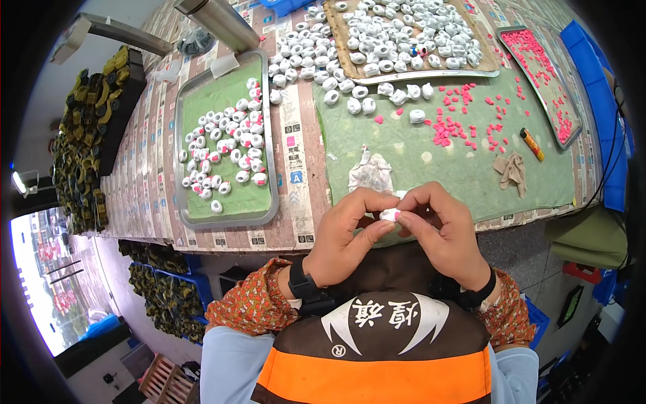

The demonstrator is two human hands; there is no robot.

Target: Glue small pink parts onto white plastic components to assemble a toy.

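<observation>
A small white hollow plastic piece with a bit of pink on it is pinched between my two hands, just over the table's near edge. My left hand grips it from the left with thumb and finger. From the right, my right hand has its thumb pressed at the pink part; the other fingers are curled behind. Beyond them on a green mat lie a crumpled whitish cloth and many loose pink pieces. A metal tray to the left holds white pieces with pink parts attached.
Plain white pieces fill a brown tray at the back and spill leftward. Another tray of pink bits sits far right, near a glue-like tube and tan cloth. A steel flask and blue bins border the area.
</observation>
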